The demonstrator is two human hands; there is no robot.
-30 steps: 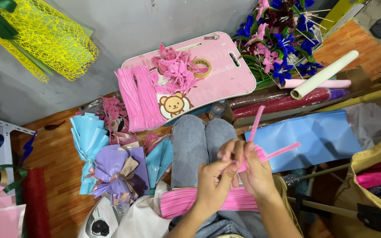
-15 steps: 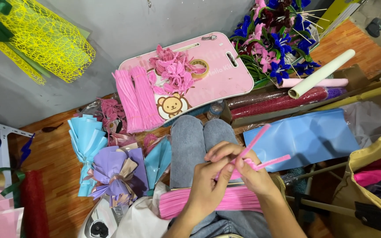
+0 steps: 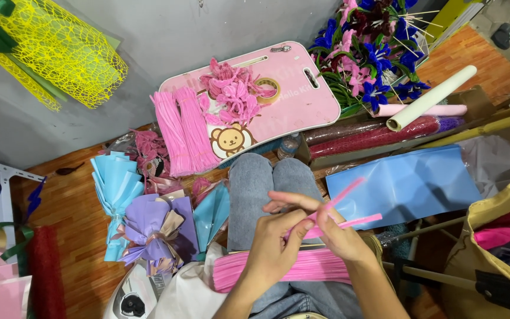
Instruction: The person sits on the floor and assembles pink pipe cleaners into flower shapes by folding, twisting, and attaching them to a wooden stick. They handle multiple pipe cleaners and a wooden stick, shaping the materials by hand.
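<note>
Head view: both hands meet over the lap, the left hand [image 3: 275, 251] and right hand [image 3: 334, 236] pinching pink pipe cleaners [image 3: 349, 207]. The stems, crossed upright a second ago, now splay flatter to the right, so the twist looks further along. A pink bundle [image 3: 284, 269] lies just beneath; a pink tray [image 3: 302, 109] sits beyond the knees.

Bear sticker [image 3: 229, 140] on pink lap tray [image 3: 302, 103], beside pink stems.
</note>
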